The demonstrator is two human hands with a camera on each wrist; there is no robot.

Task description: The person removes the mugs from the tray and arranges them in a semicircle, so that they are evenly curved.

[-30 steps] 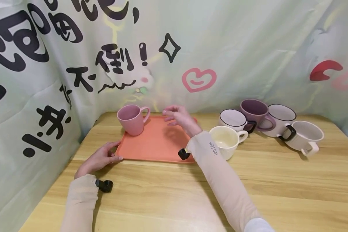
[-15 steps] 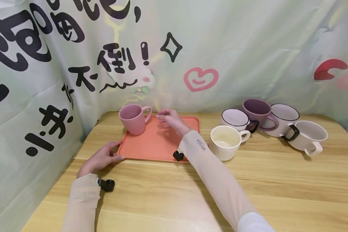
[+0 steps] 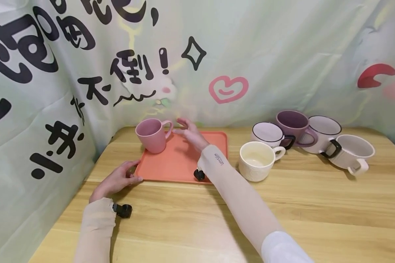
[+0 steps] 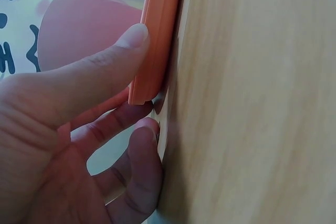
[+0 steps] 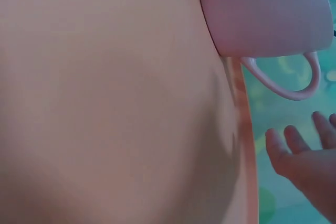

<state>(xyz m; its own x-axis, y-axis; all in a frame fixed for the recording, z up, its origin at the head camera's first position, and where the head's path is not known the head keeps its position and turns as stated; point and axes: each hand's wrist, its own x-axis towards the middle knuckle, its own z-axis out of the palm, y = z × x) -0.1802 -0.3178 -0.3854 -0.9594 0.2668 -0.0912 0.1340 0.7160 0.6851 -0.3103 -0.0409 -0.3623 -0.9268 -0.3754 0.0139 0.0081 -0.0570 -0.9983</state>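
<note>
A pink mug [image 3: 153, 138] stands upright at the back left of the orange rectangular tray [image 3: 174, 168], its handle turned to the right. With my left hand [image 3: 116, 178] I hold the tray's near left corner. In the left wrist view the thumb [image 4: 123, 45] presses the rim and other fingers lie round the corner. Over the back of the tray, just right of the mug handle, is my right hand [image 3: 191, 134], its fingers spread. The right wrist view shows these fingers [image 5: 296, 140] apart from the mug's handle [image 5: 294, 95].
Right of the tray stands a cream mug [image 3: 256, 160]. Behind it are a white mug with a dark rim [image 3: 266, 133], a purple mug [image 3: 291, 124] and another dark-rimmed white mug [image 3: 322, 131]. A ribbed white mug [image 3: 350, 153] is farthest right. A printed curtain [image 3: 266, 54] hangs behind the table.
My right hand has moved left across the tray towards the pink mug's handle. The left hand stays at the tray corner, and the mugs keep their places.
</note>
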